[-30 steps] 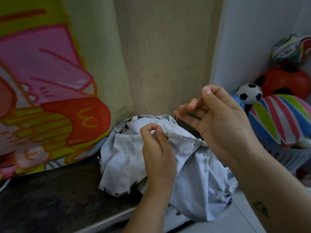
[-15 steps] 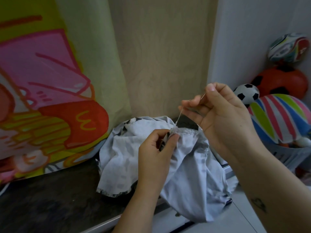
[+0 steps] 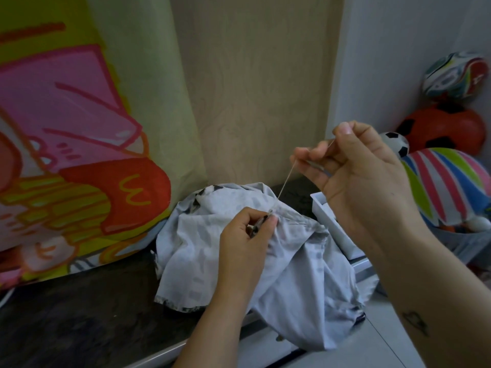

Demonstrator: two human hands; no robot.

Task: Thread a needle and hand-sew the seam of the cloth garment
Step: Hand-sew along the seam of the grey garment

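Observation:
A pale blue-grey cloth garment (image 3: 300,274) lies crumpled on a dark counter (image 3: 79,322) and hangs over its front edge. My left hand (image 3: 247,240) pinches the garment's puckered seam between thumb and forefinger. My right hand (image 3: 353,168) is raised up and to the right of it, and its fingers pinch the needle (image 3: 330,144), only a sliver of which shows. A taut thread (image 3: 285,183) runs from the seam up to the right hand's fingers.
A bright cartoon-printed sheet (image 3: 66,144) stands at the left. A beige wall panel (image 3: 255,88) rises behind. A white tray (image 3: 337,229) sits just right of the garment. Several toy balls (image 3: 449,181) fill a basket (image 3: 462,243) at the far right.
My right hand has drawn the needle up and to the right, lengthening the taut thread. My left hand has shifted its pinch on the seam.

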